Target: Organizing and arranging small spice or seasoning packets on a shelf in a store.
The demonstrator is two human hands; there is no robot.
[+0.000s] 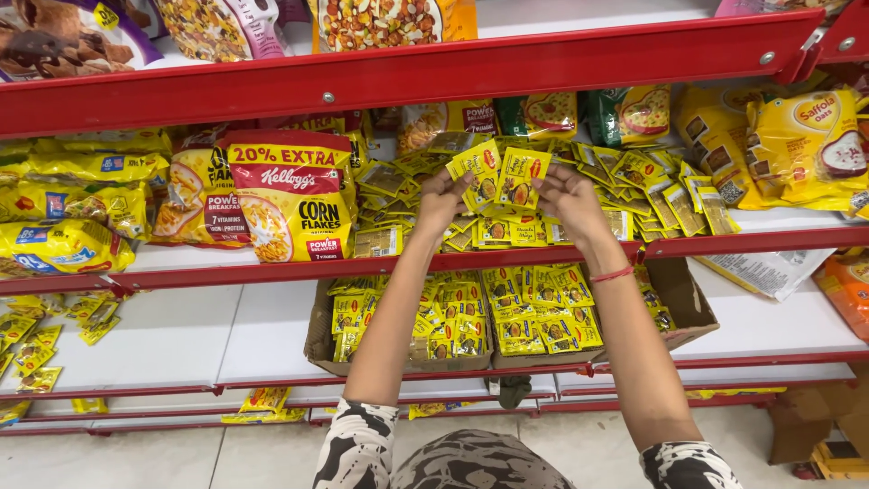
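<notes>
I hold two small yellow sachets [501, 178] up in front of the middle shelf [362, 268], pinched between both my hands. My left hand [441, 201] grips the left sachet by its lower left edge, fingers closed on it; my right hand [570, 201] clasps the right sachet from its right side, with a red thread [613, 273] around that wrist. The two sachets overlap slightly and sit just above a loose heap of the same yellow sachets [634, 181] on the shelf; too many to count. Left of my hands stands one large red and yellow cereal bag [291, 195]. Below, one open cardboard box [688, 303] holds rows of more yellow sachets.
</notes>
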